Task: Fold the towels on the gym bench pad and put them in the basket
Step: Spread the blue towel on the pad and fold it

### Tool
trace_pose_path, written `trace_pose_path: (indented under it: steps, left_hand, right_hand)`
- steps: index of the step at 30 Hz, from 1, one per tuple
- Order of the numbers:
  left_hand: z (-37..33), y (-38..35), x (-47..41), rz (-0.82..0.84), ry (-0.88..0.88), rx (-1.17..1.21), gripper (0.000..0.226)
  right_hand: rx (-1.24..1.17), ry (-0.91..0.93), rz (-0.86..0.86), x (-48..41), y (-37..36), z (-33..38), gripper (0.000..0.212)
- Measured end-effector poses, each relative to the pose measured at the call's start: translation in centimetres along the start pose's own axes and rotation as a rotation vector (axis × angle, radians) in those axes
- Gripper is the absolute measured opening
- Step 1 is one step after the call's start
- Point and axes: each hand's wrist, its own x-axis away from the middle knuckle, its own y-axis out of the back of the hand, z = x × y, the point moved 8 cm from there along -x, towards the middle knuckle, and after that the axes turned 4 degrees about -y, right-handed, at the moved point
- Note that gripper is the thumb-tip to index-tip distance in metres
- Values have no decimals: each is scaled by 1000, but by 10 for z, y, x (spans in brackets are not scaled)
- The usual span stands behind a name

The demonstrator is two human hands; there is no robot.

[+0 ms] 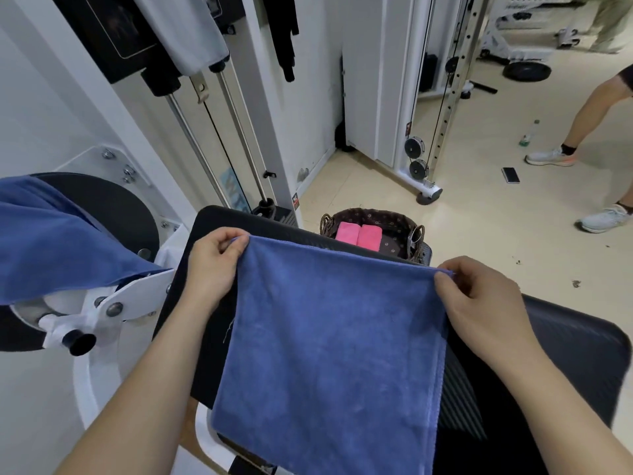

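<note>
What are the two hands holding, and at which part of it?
Both pinch the blue towel: left hand at its far left corner, right hand at its far right corner.

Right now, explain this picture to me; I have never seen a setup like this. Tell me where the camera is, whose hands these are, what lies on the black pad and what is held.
No machine here: one camera sits on a person's head and looks down at their own two bare hands. The left hand and the right hand each pinch a far corner of a blue towel, which lies spread over a black gym bench pad. Just beyond the pad stands a dark woven basket with folded pink towels inside. At the left, another blue cloth hangs over gym equipment. Someone else's legs show at the far right.
</note>
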Motion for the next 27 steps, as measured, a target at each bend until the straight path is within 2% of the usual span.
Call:
trace_pose_path:
  steps: [6, 9, 15, 22, 24, 27]
  left_hand:
    - [14, -10, -4, -37, 6, -111, 12]
    - [13, -10, -3, -50, 23, -90, 9]
    - [12, -8, -3, -67, 13, -85, 8]
    - [1, -10, -10, -95, -55, -196, 10]
    - [1, -12, -11, -94, -72, -190, 7]
    - [5, -13, -9, -27, -98, -192, 16]
  right_hand:
    - [227, 53, -98, -1, -3, 4, 11]
    - [293, 77, -107, -4, -4, 5, 12]
    - [294, 78, -94, -11, -3, 1, 19]
    - [284, 34, -88, -10, 1, 1, 15]
    - [309, 31, -63, -10, 0, 1, 21]
    - [351, 36, 18, -13, -2, 4, 23]
